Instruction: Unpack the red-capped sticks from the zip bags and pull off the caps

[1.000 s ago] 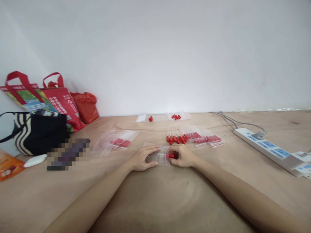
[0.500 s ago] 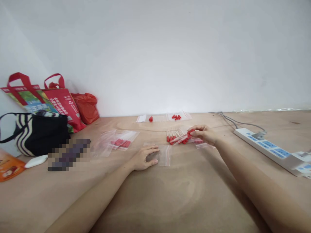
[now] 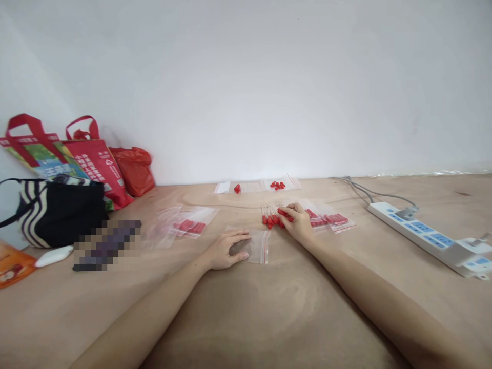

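My left hand (image 3: 227,249) rests on the table with thumb and fingers apart, at the left edge of a clear zip bag (image 3: 258,246) that lies flat. My right hand (image 3: 298,223) is at a small pile of red-tipped sticks (image 3: 270,220), whose thin pale shafts point away from me. Its thumb and fingertips are closed on a red-tipped stick (image 3: 283,212) at the right side of the pile. Just beyond that hand lie zip bags with red pieces (image 3: 338,219). More such bags (image 3: 190,225) lie left of the pile.
Along the wall lie small bags with red pieces (image 3: 237,188) (image 3: 278,185). A white power strip (image 3: 415,228) with grey cables stands at the right. Shopping bags (image 3: 98,164), a black striped bag (image 3: 69,212), a white object (image 3: 54,256) and an orange packet (image 3: 15,264) fill the left.
My right hand has moved left and inward, from the right end of the pile onto its red tips. Bags it partly covered now show at right. My left hand stays put.
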`<state>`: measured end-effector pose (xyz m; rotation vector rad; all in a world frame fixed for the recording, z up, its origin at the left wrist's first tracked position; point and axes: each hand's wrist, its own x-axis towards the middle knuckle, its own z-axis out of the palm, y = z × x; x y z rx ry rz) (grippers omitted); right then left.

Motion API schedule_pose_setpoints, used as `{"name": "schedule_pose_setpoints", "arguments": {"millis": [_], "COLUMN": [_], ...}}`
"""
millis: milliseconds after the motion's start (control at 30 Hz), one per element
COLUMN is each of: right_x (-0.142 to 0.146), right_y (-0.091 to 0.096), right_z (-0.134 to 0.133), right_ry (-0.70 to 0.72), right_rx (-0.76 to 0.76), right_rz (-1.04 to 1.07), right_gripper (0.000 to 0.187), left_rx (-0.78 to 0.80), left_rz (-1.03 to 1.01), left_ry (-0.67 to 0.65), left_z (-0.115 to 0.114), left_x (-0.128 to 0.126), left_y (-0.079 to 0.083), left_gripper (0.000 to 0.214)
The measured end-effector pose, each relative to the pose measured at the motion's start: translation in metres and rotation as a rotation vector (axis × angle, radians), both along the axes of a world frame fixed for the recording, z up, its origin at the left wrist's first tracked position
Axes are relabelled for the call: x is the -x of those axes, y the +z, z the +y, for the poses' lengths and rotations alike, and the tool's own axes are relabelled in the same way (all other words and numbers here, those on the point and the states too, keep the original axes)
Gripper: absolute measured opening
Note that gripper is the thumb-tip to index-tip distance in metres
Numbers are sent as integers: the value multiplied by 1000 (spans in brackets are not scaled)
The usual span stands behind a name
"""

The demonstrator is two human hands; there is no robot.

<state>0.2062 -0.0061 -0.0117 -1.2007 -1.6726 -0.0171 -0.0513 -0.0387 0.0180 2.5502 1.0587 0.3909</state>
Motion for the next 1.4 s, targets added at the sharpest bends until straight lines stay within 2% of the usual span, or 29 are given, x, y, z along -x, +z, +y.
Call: {"name": "schedule_pose_setpoints", "arguments": {"millis": [133, 467, 633, 700, 900, 1000, 1100, 1267, 1400], "right_x": [2, 19, 17, 12, -5, -5, -1, 1, -1], "right_y": [-6, -3, 3, 4, 0, -4, -7, -5, 0], "right_z": [2, 6, -1, -6, -9, -4, -1, -4, -8], "right_ry": [-11, -8, -176, -198, -55, 89, 191, 136, 120], "right_rx": [19, 79, 105, 91, 76, 74, 50, 23, 33], "right_rz": [-130, -115, -256, -283, -295, -294, -269, -368, -442], "right_gripper": [21, 24, 28, 29, 34, 29, 36, 27, 22], "left_rx": [-6, -7, 5, 4, -36, -37, 0, 82, 169], "left_rz": [6, 8, 16, 14, -57, -123, -111, -3, 83], "left_ry": [-2, -2, 3, 3, 31, 93, 170, 212, 191], "left_z": [0, 1, 0, -1, 4, 15, 30, 48, 42], "left_x": [1, 0, 0, 0, -3, -7, -10, -12, -12], "left_y": [-1, 0, 1, 1, 2, 6, 8, 7, 7], "left_gripper": [47, 47, 47, 47, 41, 37, 36, 42, 28]}}
